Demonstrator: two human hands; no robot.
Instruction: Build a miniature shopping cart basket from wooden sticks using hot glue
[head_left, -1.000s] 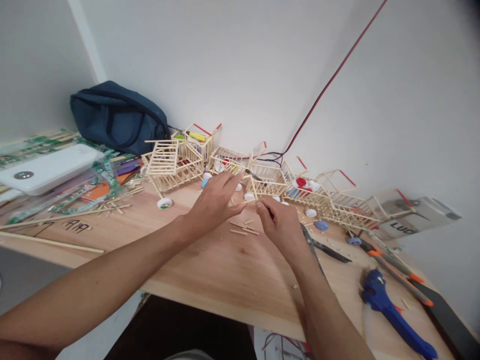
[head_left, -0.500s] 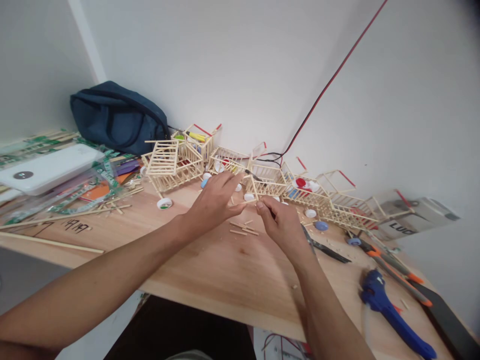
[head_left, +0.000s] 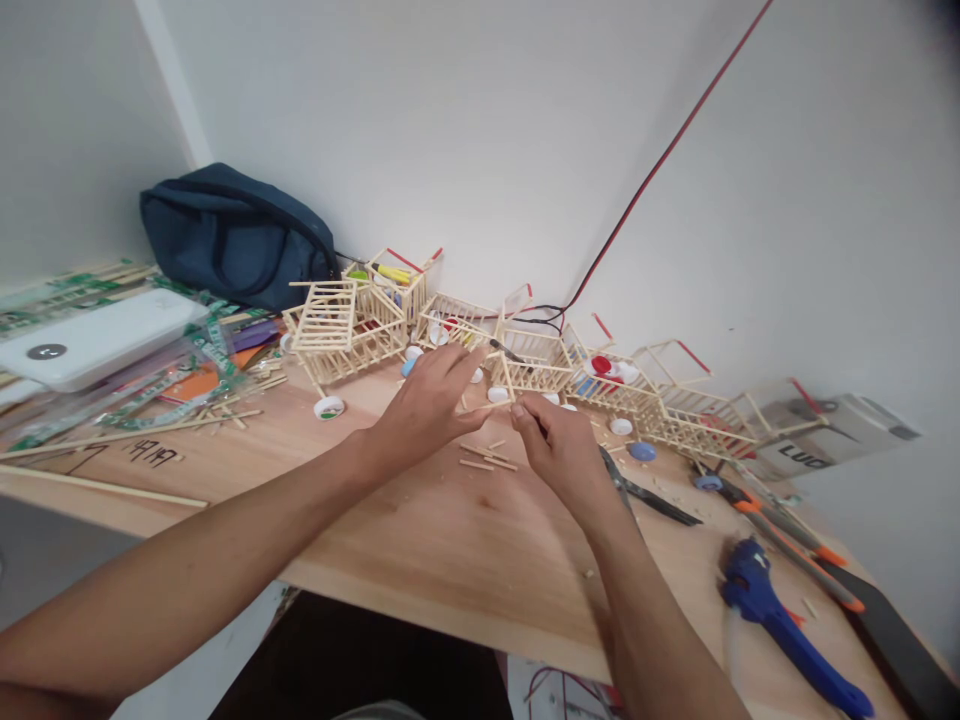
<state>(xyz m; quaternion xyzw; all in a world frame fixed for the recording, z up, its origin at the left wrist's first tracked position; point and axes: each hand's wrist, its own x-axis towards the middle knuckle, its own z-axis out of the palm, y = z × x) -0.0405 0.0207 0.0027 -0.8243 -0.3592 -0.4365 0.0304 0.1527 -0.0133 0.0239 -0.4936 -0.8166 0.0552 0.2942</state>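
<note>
Between my hands, over the middle of the wooden table, is a small frame of thin wooden sticks (head_left: pixel 509 379). My left hand (head_left: pixel 431 393) has its fingers bent round the frame's left side, thumb along its lower edge. At the frame's lower right corner, my right hand (head_left: pixel 559 437) pinches with thumb and curled forefinger. Part of the frame is hidden by my left fingers. Several short cut sticks (head_left: pixel 487 458) lie on the table just below. Behind my hands stands a row of little stick-built carts (head_left: pixel 536 355) with bottle-cap wheels.
A blue glue gun (head_left: pixel 787 620), orange-handled pliers (head_left: pixel 780 535) and a black-bladed tool (head_left: pixel 660 500) lie at the right. To the left are a white power bank (head_left: pixel 105 335), plastic-wrapped sticks (head_left: pixel 180 385) and a dark blue bag (head_left: pixel 236 240). A red-black cable (head_left: pixel 660 165) runs down the wall.
Almost nothing differs. Both hands stay on the stick frame, with at most a tiny shift of the right hand.
</note>
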